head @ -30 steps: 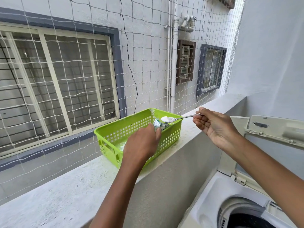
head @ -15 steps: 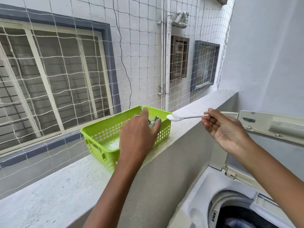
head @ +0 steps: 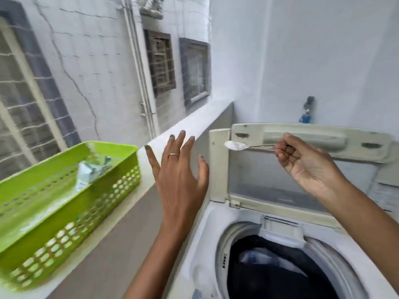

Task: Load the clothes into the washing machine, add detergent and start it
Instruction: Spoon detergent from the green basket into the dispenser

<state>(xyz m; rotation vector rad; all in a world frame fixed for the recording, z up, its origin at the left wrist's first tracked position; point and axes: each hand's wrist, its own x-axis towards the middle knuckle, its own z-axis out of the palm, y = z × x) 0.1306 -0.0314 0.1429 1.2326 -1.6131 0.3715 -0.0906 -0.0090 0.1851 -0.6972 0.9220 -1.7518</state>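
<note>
Pinching spoon [head: 237, 145] in right hand [head: 306, 162]; left hand [head: 179, 175] splayed, empty.

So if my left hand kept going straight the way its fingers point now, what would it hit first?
Probably the balcony ledge. The open left hand points up and away, fingertips already in line with the ledge's top. Depth is unclear from one view; it may instead pass just beside the washing machine lid.

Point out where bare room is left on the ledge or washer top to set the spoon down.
Free: the ledge strip from the green basket to the far wall corner, and the washer top's white left rim beside the drum opening. Crowded: the basket holds the detergent packet, and dark clothes fill the drum. The left hand hangs open; the right hand pinches the spoon.
</note>
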